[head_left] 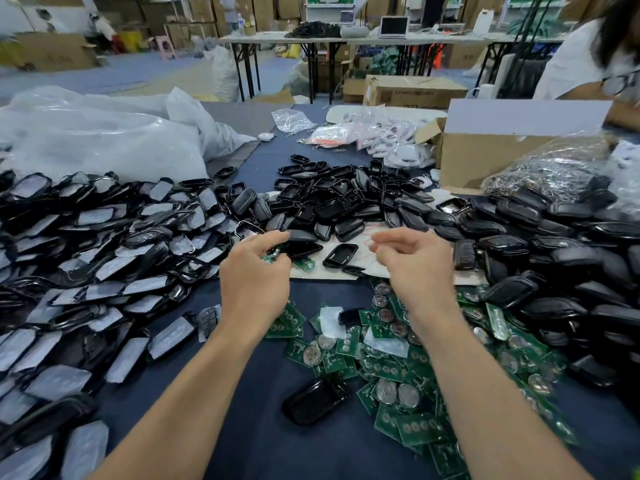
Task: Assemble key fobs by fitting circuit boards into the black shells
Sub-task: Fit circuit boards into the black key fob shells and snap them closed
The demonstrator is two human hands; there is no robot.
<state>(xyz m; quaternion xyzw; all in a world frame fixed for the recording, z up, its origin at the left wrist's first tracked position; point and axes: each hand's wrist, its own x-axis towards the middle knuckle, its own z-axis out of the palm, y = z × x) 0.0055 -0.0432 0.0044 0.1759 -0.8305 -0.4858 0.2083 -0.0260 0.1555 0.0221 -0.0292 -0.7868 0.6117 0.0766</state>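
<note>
Where loose green circuit boards with silver coin cells [398, 382] are heaped nearest, a slipped part would be lost among look-alikes. One small green board [271, 258] is pinched at the fingertips of the left hand [254, 275]; the right hand [414, 263] is loosely curled, empty. The open black plastic shell [306, 249] lies just beyond the pinch.

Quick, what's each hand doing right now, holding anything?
Left hand: pinching a green circuit board.
Right hand: open, fingers loosely curled, nothing visible in its grip.
</note>
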